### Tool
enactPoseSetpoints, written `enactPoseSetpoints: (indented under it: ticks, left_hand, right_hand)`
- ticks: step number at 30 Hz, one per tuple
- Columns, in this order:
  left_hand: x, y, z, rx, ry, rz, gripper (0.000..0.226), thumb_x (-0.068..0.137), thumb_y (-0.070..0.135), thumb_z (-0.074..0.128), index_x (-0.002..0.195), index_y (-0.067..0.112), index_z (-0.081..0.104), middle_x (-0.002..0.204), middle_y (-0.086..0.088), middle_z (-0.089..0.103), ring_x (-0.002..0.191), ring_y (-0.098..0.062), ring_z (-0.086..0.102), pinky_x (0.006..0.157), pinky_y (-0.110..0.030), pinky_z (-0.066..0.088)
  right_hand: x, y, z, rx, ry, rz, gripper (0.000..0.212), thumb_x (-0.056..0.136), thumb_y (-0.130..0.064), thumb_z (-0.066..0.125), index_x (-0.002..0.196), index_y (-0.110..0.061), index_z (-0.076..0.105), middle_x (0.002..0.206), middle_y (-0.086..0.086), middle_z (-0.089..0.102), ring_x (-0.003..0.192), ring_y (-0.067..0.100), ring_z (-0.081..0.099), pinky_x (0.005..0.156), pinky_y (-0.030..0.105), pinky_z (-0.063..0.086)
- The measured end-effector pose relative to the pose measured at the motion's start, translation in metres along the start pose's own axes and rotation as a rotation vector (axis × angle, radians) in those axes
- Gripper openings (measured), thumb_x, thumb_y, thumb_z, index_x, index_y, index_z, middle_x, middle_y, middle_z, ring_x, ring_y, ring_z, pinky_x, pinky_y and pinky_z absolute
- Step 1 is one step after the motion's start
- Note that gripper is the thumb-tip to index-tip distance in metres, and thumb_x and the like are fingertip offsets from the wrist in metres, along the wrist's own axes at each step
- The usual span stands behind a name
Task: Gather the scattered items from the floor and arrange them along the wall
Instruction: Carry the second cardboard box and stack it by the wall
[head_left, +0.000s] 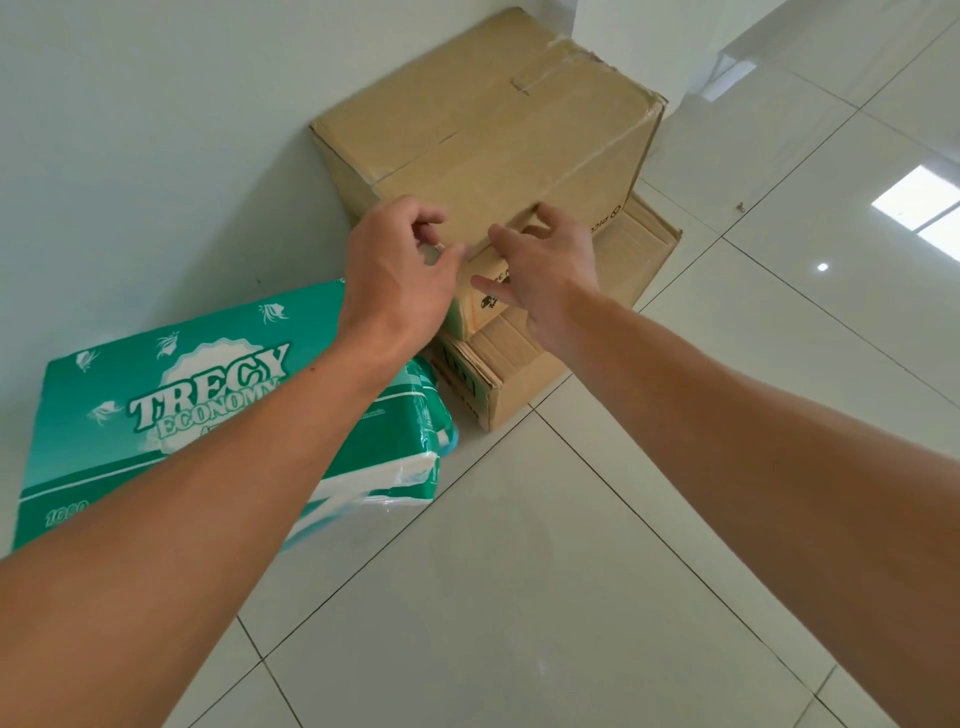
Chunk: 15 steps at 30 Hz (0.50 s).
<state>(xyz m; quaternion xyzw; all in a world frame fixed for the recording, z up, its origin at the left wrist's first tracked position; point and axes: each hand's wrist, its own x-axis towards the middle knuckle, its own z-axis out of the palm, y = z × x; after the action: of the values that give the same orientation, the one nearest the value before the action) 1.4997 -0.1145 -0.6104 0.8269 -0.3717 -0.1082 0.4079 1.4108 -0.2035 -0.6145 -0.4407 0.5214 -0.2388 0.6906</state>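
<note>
Head view looks down at a white tiled floor (519, 545) where it meets a pale wall (130, 130). At far left a green plastic-wrapped pack (104, 415) printed "TRECY ECONOMY" lies on the floor against the wall, its right end just beside a stack of boxes. The left forearm crosses over the pack. The left hand (400, 270) hovers at the near corner of the big box (493, 135), fingers loosely curled, thumb and forefinger close together; whether they pinch anything is unclear. The big box is plain brown cardboard with torn tape along its top seam, and it stands against the wall, resting on a flatter box (509, 374). The flatter box lies on the floor and juts out past the big box on the near and right sides. The right hand (545, 270) is just to the right of the left one, over the same near edge of the big box, with its fingers spread and bent; it seems to touch the cardboard without gripping it. Further right, the glossy tiles carry bright reflections (919, 208).
</note>
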Motion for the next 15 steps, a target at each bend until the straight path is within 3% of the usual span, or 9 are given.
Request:
enactPoseSetpoints:
  ticks: [3,5,8,10,15]
  left_hand:
    - [-0.01,-0.002,-0.001,0.049,0.041,0.026,0.034,0.089,0.028,0.072,0.121,0.017,0.065,0.108,-0.002,0.061,0.095,-0.009,0.06,0.077,-0.013,0.051]
    - [-0.016,0.001,0.002,0.115,0.029,0.046,0.033,0.091,0.031,0.069,0.121,0.019,0.064,0.114,-0.001,0.055,0.1,-0.009,0.056,0.076,-0.007,0.042]
    - [-0.021,0.009,0.008,0.159,-0.02,0.064,0.033,0.093,0.034,0.065,0.122,0.02,0.062,0.12,-0.001,0.051,0.106,-0.013,0.053,0.087,-0.023,0.05]
    - [-0.024,0.018,0.016,0.19,-0.054,0.104,0.031,0.093,0.035,0.064,0.121,0.021,0.062,0.12,-0.001,0.051,0.107,-0.014,0.054,0.09,-0.032,0.053]
    - [-0.045,0.047,0.061,0.257,-0.156,0.211,0.028,0.092,0.034,0.065,0.117,0.022,0.063,0.114,0.0,0.053,0.106,-0.016,0.055,0.088,-0.029,0.048]
  right_hand:
    - [-0.001,0.009,-0.005,-0.027,-0.026,0.022,0.044,0.097,-0.011,0.066,0.139,-0.009,0.054,0.117,0.005,0.06,0.104,0.022,0.068,0.068,0.036,0.065]
    - [-0.001,0.014,-0.016,-0.06,-0.063,0.061,0.043,0.099,-0.011,0.062,0.141,-0.006,0.052,0.117,0.007,0.062,0.109,0.022,0.066,0.071,0.04,0.065]
    - [0.002,0.02,-0.04,-0.143,-0.088,0.078,0.055,0.102,-0.018,0.058,0.153,-0.009,0.039,0.129,0.006,0.059,0.111,0.02,0.061,0.08,0.044,0.063]
    - [0.002,0.027,-0.066,-0.17,-0.055,0.059,0.054,0.103,-0.022,0.057,0.153,-0.01,0.039,0.133,0.004,0.06,0.108,0.016,0.062,0.09,0.046,0.06]
    - [0.001,0.056,-0.163,-0.307,0.06,-0.024,0.055,0.099,-0.034,0.057,0.149,-0.015,0.046,0.143,0.0,0.056,0.126,0.019,0.056,0.106,0.047,0.049]
